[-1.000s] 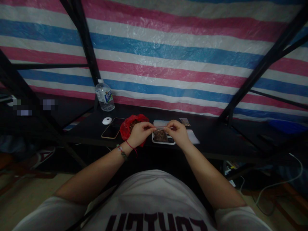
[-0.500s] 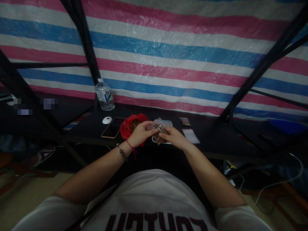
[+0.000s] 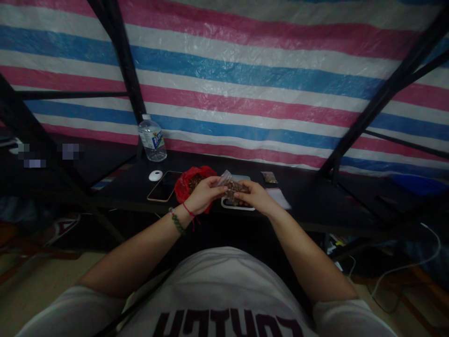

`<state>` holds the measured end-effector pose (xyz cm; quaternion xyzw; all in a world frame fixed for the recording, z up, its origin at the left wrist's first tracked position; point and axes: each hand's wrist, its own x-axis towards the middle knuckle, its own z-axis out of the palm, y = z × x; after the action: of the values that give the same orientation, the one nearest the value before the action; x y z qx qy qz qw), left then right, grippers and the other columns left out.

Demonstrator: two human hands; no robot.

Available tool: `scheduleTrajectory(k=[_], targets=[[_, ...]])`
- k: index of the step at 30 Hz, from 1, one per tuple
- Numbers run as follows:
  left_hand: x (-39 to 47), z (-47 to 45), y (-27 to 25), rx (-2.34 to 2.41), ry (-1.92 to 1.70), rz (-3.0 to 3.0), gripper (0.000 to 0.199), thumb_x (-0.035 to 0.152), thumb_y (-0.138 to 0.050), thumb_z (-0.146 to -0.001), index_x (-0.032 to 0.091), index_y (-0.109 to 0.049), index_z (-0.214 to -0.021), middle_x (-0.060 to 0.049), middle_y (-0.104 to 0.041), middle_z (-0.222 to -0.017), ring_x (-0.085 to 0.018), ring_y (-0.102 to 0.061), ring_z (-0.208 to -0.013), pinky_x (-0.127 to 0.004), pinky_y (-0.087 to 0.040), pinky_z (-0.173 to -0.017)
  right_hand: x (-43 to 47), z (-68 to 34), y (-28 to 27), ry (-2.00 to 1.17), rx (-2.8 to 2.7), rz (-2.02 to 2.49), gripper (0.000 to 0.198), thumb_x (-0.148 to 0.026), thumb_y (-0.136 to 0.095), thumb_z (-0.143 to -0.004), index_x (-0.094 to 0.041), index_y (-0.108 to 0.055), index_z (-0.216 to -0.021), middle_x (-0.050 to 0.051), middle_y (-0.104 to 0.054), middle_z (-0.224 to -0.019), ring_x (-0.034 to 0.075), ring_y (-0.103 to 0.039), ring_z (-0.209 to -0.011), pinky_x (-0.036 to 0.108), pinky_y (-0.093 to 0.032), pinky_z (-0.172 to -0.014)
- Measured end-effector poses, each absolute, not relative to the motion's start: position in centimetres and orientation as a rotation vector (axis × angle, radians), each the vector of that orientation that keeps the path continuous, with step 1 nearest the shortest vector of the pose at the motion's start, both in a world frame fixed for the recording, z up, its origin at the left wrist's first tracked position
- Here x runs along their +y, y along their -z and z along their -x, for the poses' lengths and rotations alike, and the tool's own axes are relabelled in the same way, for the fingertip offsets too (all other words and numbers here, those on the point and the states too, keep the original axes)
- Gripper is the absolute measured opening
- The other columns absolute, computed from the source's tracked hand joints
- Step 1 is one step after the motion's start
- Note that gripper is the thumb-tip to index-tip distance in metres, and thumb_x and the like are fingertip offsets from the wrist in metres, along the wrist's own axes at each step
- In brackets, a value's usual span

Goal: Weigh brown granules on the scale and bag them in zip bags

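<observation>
Head view, the only one. Both bare hands work at a small clear bag (image 3: 232, 189) of brown pieces, held in front of the body above the near part of the table. Left hand (image 3: 202, 194): thumb and fingers pinching the bag's left side, just beside its loose, crumpled end. Right hand (image 3: 258, 197): thumb on the near face, fingers curled behind, gripping the fuller right side. Bag tilted, its crumpled end pointing up and away. Underneath, a shallow white-rimmed tray (image 3: 247, 208), probably a small scale, though dim light and the hands hide most of it; cannot tell whether the bag touches it.

Left of the tray, an open red plastic bag (image 3: 181, 188) with more brown pieces inside, partly behind the left hand. Farther left, a dark-screened phone (image 3: 164, 188) lying flat and a rounded white object (image 3: 155, 175); behind these, a clear bottle (image 3: 153, 142) standing upright. Right of the tray, a flat whitish stack (image 3: 279, 199) near the right wrist, and just beyond it a small filled packet (image 3: 270, 177). All on a black table (image 3: 308, 201), backed by a striped plastic sheet (image 3: 245, 100). Left wrist wears a red cord (image 3: 188, 211) and green beads (image 3: 177, 223).
</observation>
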<state>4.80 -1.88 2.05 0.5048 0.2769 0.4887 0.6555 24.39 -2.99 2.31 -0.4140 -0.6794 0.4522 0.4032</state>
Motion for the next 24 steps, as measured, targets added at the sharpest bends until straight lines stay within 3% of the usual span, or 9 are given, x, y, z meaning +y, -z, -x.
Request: scheduleTrajectory(k=[6, 10, 18, 20, 24], targets=[[-0.5, -3.4, -2.3, 0.762, -1.229, -1.158, 0.032, 0.027, -0.080, -0.062, 0.014, -0.064, -0.087, -0.001, -0.065, -0.073, -0.010, -0.061, -0.064, -0.022, -0.048, -0.060, -0.8, -30.1, -4.2, -0.926, -1.304, 1.038, 0.035, -0.033, -0.075, -0.068, -0.018, -0.065, -0.098, 0.000, -0.068, -0.074, 0.011, -0.059, -0.054, 0.021, -0.047, -0.047], [0.3, -2.8, -2.0, 0.828, -1.208, -1.302, 0.029, 0.032, -0.076, -0.066, 0.014, -0.063, -0.084, -0.001, -0.065, -0.070, -0.010, -0.059, -0.059, -0.022, -0.045, -0.057, 1.6, -37.9, -2.8, -0.733, -0.959, 1.090, 0.029, -0.025, -0.075, -0.060, -0.016, -0.065, -0.086, 0.003, -0.068, -0.074, 0.012, -0.061, -0.057, 0.023, -0.052, -0.052], [1.8, -2.1, -1.0, 1.091, -1.106, -1.946, 0.021, 0.032, -0.061, -0.075, 0.016, -0.068, -0.086, -0.006, -0.071, -0.087, -0.018, -0.066, -0.079, -0.028, -0.052, -0.073, 3.0, -46.6, 4.2, -0.531, -0.529, 1.394, 0.030, -0.011, -0.076, -0.059, -0.012, -0.058, -0.083, 0.001, -0.063, -0.069, 0.011, -0.061, -0.054, 0.019, -0.055, -0.049], [2.3, -1.1, -1.3, 1.227, -0.971, -2.103, 0.021, 0.027, -0.056, -0.076, 0.017, -0.069, -0.088, -0.004, -0.073, -0.086, -0.018, -0.067, -0.079, -0.028, -0.052, -0.074, 3.1, -46.7, 5.2, -0.575, -0.534, 1.435, 0.035, -0.007, -0.076, -0.059, -0.010, -0.059, -0.089, 0.004, -0.064, -0.072, 0.014, -0.064, -0.058, 0.022, -0.057, -0.053], [3.4, 1.1, -1.9, 1.543, -0.698, -2.427, 0.027, 0.022, -0.049, -0.079, 0.019, -0.071, -0.092, -0.005, -0.074, -0.096, -0.020, -0.067, -0.088, -0.028, -0.050, -0.084, 3.5, -46.6, 5.4, -0.530, -0.595, 1.530, 0.065, -0.011, -0.074, -0.064, -0.013, -0.051, -0.125, 0.012, -0.067, -0.098, 0.016, -0.067, -0.064, 0.024, -0.058, -0.053]])
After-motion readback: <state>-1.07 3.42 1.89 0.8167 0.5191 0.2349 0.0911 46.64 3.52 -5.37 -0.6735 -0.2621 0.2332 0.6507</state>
